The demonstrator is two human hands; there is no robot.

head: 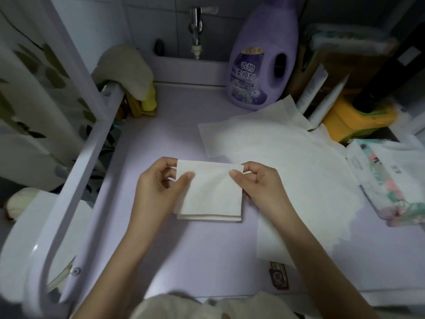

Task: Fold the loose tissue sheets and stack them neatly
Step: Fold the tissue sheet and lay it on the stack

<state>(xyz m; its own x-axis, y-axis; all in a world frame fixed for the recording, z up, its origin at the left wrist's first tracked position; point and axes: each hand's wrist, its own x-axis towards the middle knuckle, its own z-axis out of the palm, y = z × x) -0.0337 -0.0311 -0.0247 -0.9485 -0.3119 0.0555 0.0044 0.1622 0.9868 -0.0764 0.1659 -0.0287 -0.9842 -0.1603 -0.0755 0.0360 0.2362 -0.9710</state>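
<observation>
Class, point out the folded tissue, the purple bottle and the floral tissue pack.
folded tissue [211, 194], head view, its flat top face
purple bottle [253, 38], head view, its upper body
floral tissue pack [391, 178], head view, its printed wrapper

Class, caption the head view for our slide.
Left hand and right hand pinch a folded tissue beside loose sheets.

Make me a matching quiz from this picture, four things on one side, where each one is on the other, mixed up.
1 folded tissue
2 loose sheets
3 bottle
4 tissue pack

A standing at the back
B lying at the right edge
C pinched by left hand and right hand
D spread flat, right of centre

Pairs: 1-C, 2-D, 3-A, 4-B
</observation>
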